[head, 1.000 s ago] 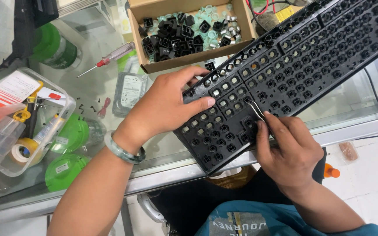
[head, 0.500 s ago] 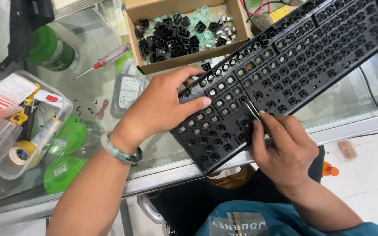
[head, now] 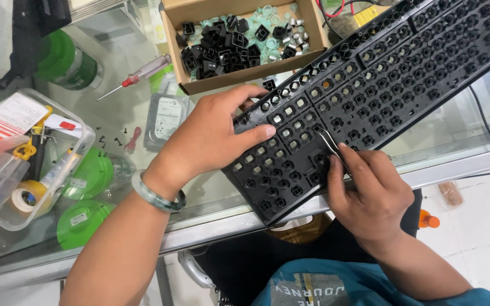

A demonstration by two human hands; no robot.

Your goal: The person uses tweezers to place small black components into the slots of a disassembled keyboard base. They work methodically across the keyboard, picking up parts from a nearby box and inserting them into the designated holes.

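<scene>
Upper centre: cardboard box [head: 199,85] of black keycaps; upper left: red-handled screwdriver [head: 137,76]; left: clear plastic tub [head: 83,141] holding tape.

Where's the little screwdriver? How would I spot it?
Find the cardboard box of black pieces at the top of the glass table. Just left of it lies the screwdriver, slanted. It alone has a clear handle with a red band and a thin metal tip.
</scene>
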